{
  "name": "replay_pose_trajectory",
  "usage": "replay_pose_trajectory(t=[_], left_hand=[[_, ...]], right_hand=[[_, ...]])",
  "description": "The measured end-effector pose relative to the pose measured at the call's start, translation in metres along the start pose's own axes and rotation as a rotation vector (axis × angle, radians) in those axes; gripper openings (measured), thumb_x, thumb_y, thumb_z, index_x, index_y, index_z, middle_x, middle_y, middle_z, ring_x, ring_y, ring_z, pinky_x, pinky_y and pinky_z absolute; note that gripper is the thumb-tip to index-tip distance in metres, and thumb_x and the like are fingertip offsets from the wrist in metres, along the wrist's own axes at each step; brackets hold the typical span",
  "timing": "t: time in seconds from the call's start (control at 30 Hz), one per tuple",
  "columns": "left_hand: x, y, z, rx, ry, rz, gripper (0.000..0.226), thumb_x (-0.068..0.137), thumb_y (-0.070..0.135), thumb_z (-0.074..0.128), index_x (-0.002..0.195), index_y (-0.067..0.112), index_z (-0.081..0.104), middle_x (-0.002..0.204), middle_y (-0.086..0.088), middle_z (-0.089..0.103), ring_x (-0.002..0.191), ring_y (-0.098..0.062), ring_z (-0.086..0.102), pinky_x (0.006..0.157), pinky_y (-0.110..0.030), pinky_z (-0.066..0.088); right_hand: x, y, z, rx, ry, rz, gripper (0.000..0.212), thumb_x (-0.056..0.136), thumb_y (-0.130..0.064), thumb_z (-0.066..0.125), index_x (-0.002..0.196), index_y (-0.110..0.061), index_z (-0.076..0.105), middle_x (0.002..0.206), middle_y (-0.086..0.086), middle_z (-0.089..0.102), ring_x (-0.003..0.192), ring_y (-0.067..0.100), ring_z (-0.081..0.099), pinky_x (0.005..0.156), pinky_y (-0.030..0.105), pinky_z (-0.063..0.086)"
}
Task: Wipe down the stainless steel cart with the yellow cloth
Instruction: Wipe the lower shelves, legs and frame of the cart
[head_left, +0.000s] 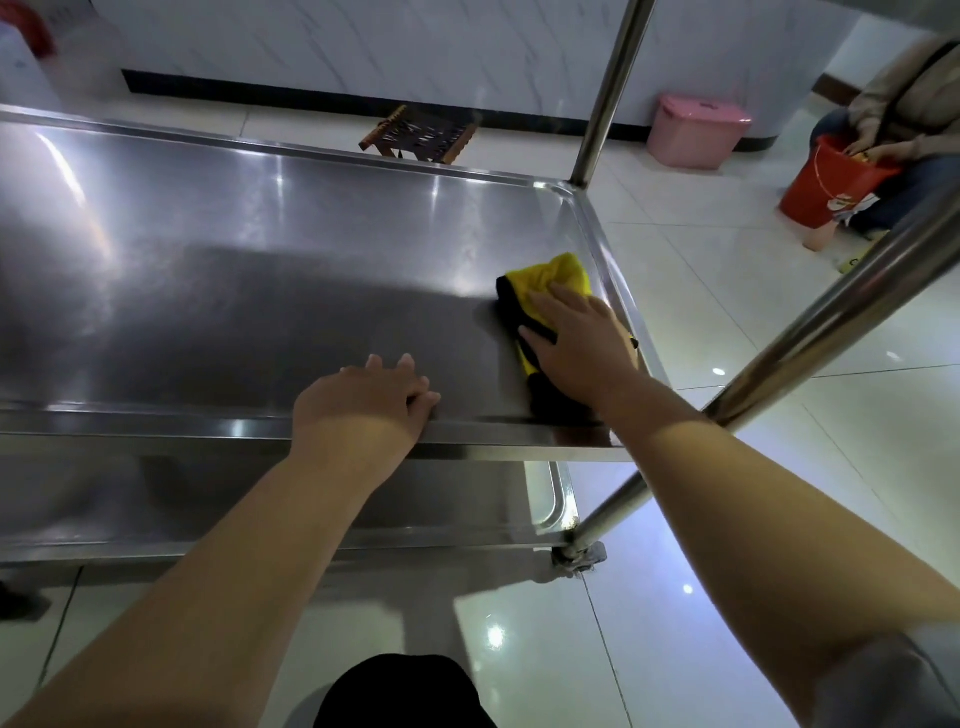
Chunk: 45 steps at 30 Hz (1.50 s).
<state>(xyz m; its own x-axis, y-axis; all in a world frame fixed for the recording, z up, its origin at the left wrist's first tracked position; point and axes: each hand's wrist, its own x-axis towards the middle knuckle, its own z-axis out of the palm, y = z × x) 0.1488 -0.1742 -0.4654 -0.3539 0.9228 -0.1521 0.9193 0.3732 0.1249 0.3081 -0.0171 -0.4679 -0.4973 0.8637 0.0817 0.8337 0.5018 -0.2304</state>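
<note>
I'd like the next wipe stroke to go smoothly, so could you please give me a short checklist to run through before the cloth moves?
1. Yellow cloth lies on the cart shelf: ok.
2. Right hand presses flat on the cloth: ok.
3. Left hand rests on the shelf's near edge, steadying it: ok.
4. Shelf surface leftward has no objects in the stroke's path: ok.
5. Cloth damp enough: cannot tell.
6. Cart wheel locked: cannot tell.

Brushed stainless steel cart shelf (260, 260) gleams under a soft yellow-and-black cloth (550, 280).
Its round steel posts (605, 93) shine; the pale floor tiles (701, 312) look glossy.
</note>
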Motion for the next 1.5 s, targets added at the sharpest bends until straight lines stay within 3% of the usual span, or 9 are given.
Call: replay_pose_trajectory(t=[0.2, 0.3, 0.47, 0.67, 0.93, 1.2, 1.33, 1.43, 1.5], left_hand=[[-0.003, -0.005, -0.001, -0.023, 0.007, 0.006, 0.049, 0.097, 0.055, 0.019, 0.142, 0.039, 0.03, 0.149, 0.003, 0.034, 0.127, -0.022, 0.044, 0.096, -0.035, 0.038], [-0.004, -0.001, 0.0, -0.003, 0.001, -0.005, 0.051, 0.097, 0.053, 0.017, 0.145, 0.035, 0.025, 0.149, 0.0, 0.033, 0.125, -0.025, 0.045, 0.092, -0.035, 0.04], [-0.003, 0.005, 0.001, -0.008, -0.021, -0.012, 0.052, 0.098, 0.051, 0.016, 0.146, 0.031, 0.022, 0.151, -0.003, 0.028, 0.13, -0.03, 0.04, 0.095, -0.039, 0.04], [-0.004, 0.003, 0.0, 0.016, -0.045, 0.007, 0.051, 0.098, 0.05, 0.015, 0.146, 0.032, 0.02, 0.153, -0.004, 0.025, 0.131, -0.031, 0.039, 0.097, -0.04, 0.04], [-0.003, 0.007, 0.002, -0.014, -0.035, 0.003, 0.05, 0.099, 0.048, 0.019, 0.145, 0.029, 0.023, 0.15, -0.006, 0.029, 0.131, -0.032, 0.038, 0.099, -0.041, 0.038], [-0.002, 0.006, 0.001, -0.006, -0.031, 0.001, 0.051, 0.098, 0.051, 0.017, 0.146, 0.034, 0.021, 0.154, -0.003, 0.022, 0.135, -0.031, 0.034, 0.098, -0.042, 0.04], [-0.001, 0.006, 0.004, -0.019, -0.023, 0.005, 0.051, 0.098, 0.051, 0.017, 0.145, 0.034, 0.023, 0.155, -0.004, 0.02, 0.136, -0.031, 0.033, 0.099, -0.044, 0.039], [0.001, 0.007, 0.003, -0.028, -0.024, 0.003, 0.049, 0.098, 0.05, 0.018, 0.144, 0.034, 0.027, 0.155, -0.004, 0.021, 0.136, -0.03, 0.033, 0.098, -0.043, 0.04], [0.0, 0.009, 0.001, -0.023, -0.018, -0.004, 0.048, 0.098, 0.05, 0.019, 0.143, 0.033, 0.029, 0.153, -0.005, 0.024, 0.133, -0.031, 0.036, 0.095, -0.043, 0.041]], right_hand=[[-0.005, 0.031, -0.006, -0.09, 0.103, 0.128, 0.041, 0.093, -0.017, 0.046, 0.134, -0.022, 0.047, 0.144, 0.002, 0.04, 0.12, 0.036, 0.041, 0.093, 0.042, 0.039], [-0.003, 0.036, -0.004, -0.188, 0.169, 0.209, 0.04, 0.088, -0.01, 0.044, 0.127, -0.013, 0.045, 0.136, 0.007, 0.041, 0.108, 0.039, 0.041, 0.08, 0.04, 0.034], [-0.011, 0.016, 0.002, -0.141, 0.1, 0.223, 0.037, 0.093, -0.022, 0.044, 0.13, -0.023, 0.045, 0.145, -0.001, 0.035, 0.118, 0.036, 0.037, 0.093, 0.039, 0.032], [-0.051, 0.013, -0.007, -0.129, -0.015, -0.044, 0.045, 0.1, -0.023, 0.041, 0.145, -0.024, 0.038, 0.157, -0.005, 0.022, 0.14, 0.028, 0.023, 0.112, 0.034, 0.019], [-0.053, 0.024, -0.004, -0.188, 0.092, 0.162, 0.05, 0.09, -0.016, 0.034, 0.14, -0.011, 0.038, 0.151, 0.007, 0.031, 0.115, 0.037, 0.04, 0.094, 0.04, 0.033], [-0.091, 0.013, -0.008, -0.101, -0.014, 0.124, 0.051, 0.099, -0.024, 0.035, 0.148, -0.032, 0.025, 0.157, -0.014, 0.015, 0.137, 0.024, 0.027, 0.093, 0.034, 0.042], [-0.095, 0.014, -0.002, -0.066, 0.114, 0.156, 0.05, 0.094, -0.012, 0.04, 0.144, -0.015, 0.036, 0.155, 0.0, 0.027, 0.126, 0.036, 0.041, 0.092, 0.038, 0.042], [-0.102, 0.003, 0.007, -0.026, 0.242, 0.108, 0.047, 0.083, -0.02, 0.038, 0.121, -0.001, 0.06, 0.132, 0.017, 0.056, 0.092, 0.048, 0.059, 0.077, 0.045, 0.048], [-0.108, -0.004, 0.011, -0.019, 0.214, 0.101, 0.048, 0.081, -0.027, 0.043, 0.118, -0.004, 0.064, 0.126, 0.017, 0.06, 0.093, 0.047, 0.06, 0.081, 0.049, 0.049]])
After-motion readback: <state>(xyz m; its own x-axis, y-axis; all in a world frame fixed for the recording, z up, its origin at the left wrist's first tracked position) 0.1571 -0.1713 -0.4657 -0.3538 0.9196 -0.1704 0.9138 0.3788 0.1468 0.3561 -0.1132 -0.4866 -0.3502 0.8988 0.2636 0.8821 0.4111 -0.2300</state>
